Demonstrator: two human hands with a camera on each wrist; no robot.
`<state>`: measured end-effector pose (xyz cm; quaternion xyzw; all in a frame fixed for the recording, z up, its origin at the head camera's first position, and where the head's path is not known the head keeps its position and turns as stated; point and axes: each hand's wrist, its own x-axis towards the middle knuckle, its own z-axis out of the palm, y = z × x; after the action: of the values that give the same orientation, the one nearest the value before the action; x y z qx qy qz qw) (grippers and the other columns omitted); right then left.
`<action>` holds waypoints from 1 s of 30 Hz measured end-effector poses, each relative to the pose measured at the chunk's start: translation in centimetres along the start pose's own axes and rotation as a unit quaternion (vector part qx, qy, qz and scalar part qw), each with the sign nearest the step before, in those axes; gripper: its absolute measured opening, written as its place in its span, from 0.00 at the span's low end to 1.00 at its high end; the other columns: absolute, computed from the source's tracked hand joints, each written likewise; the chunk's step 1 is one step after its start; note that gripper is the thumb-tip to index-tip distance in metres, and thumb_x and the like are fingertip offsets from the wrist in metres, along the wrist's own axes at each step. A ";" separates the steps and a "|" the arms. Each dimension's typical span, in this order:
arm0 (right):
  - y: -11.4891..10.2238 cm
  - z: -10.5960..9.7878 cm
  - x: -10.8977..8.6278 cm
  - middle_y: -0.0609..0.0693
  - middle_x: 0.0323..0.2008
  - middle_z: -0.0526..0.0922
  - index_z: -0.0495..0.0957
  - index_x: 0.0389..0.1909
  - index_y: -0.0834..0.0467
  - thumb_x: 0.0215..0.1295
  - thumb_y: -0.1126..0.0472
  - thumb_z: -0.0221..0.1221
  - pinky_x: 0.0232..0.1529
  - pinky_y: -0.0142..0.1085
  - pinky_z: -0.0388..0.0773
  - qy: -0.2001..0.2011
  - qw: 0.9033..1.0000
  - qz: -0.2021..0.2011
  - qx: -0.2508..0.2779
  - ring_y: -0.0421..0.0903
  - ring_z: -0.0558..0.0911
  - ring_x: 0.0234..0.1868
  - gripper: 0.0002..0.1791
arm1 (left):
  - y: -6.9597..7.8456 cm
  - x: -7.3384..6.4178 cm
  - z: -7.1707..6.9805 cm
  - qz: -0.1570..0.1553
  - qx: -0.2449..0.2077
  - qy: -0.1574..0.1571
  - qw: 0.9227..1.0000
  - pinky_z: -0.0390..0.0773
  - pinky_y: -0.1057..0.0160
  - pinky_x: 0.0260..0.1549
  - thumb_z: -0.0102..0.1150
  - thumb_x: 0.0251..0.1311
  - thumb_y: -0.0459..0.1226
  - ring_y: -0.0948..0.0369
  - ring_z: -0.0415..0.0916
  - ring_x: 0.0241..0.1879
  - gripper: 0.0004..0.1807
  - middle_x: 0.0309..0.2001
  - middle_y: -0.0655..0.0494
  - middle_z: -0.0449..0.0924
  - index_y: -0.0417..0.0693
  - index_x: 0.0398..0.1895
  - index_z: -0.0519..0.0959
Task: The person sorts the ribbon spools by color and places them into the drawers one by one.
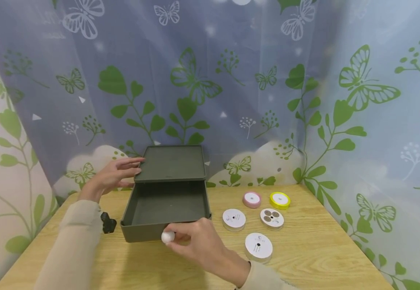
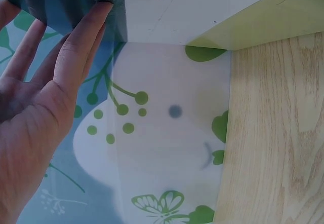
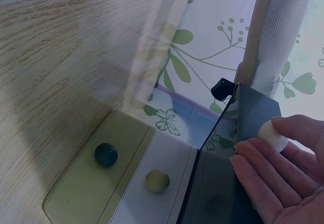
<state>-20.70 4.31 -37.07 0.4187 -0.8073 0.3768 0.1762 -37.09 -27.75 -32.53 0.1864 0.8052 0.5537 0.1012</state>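
A small drawer cabinet with a dark green top [image 1: 173, 161] stands against the curtain. Its dark green top drawer [image 1: 130, 232] is pulled out towards me, and its bare floor shows. At the drawer's front, my right hand [image 1: 204, 243] pinches a round white knob [image 3: 272, 135] between thumb and fingers. My left hand [image 1: 113, 177] is at the cabinet's left side, straight fingers touching the dark upper wall [image 2: 61, 3]. Below the dark drawer, the right wrist view shows a white drawer with a yellowish knob [image 3: 157, 181] and a yellow-green drawer with a dark knob [image 3: 106, 155].
Right of the cabinet lie several ribbon spools on the wooden table [image 1: 315, 237]: a pink one [image 1: 252, 199], a yellow one [image 1: 280, 200] and white ones, the nearest [image 1: 258, 246] in front. A small black object [image 1: 108, 222] sits left of the drawer. A patterned curtain [image 1: 231, 80] encloses the table.
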 end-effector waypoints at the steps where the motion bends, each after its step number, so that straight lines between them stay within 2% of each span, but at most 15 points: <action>1: 0.0 0.0 0.0 0.49 0.34 0.93 0.89 0.42 0.55 0.63 0.64 0.71 0.39 0.16 0.80 0.000 1.000 0.000 -0.001 0.36 0.91 0.34 0.07 | 0.0 0.0 0.0 0.000 0.000 0.000 1.000 0.84 0.57 0.55 0.55 0.77 0.43 0.37 0.49 0.80 0.37 0.83 0.38 0.47 0.43 0.83 0.54; 12: -0.4 0.2 -0.2 0.48 0.35 0.93 0.89 0.40 0.54 0.63 0.64 0.71 0.40 0.16 0.81 0.014 0.999 -0.025 -0.016 0.34 0.91 0.34 0.06 | -0.1 0.0 -0.1 -0.001 0.001 0.001 1.000 0.84 0.56 0.56 0.55 0.77 0.43 0.37 0.50 0.80 0.37 0.83 0.39 0.48 0.44 0.83 0.54; 18: -0.6 0.5 -0.5 0.45 0.33 0.93 0.88 0.40 0.53 0.63 0.63 0.71 0.39 0.15 0.80 0.019 0.998 -0.052 -0.039 0.32 0.90 0.34 0.06 | 0.0 0.0 0.0 0.000 0.002 0.001 1.000 0.85 0.56 0.56 0.55 0.77 0.42 0.37 0.50 0.80 0.37 0.83 0.38 0.47 0.43 0.83 0.54; 25: -1.0 0.3 -1.1 0.45 0.33 0.93 0.89 0.40 0.53 0.62 0.63 0.72 0.39 0.16 0.81 0.016 0.997 -0.049 -0.049 0.32 0.90 0.34 0.06 | 0.0 0.0 0.0 0.001 0.004 -0.005 1.000 0.83 0.49 0.60 0.55 0.77 0.42 0.37 0.49 0.80 0.37 0.83 0.38 0.47 0.43 0.83 0.54; 30: -1.1 0.2 -1.5 0.44 0.34 0.93 0.89 0.42 0.53 0.62 0.63 0.72 0.40 0.15 0.80 0.010 0.996 -0.068 -0.053 0.31 0.90 0.35 0.08 | 0.0 0.0 0.0 0.003 0.003 -0.002 1.000 0.84 0.55 0.56 0.55 0.77 0.43 0.37 0.50 0.80 0.37 0.83 0.37 0.48 0.43 0.83 0.54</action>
<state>-18.96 4.58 -37.60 0.4586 -0.7940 0.3251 0.2313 -37.06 -27.79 -32.50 0.1900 0.8059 0.5516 0.1003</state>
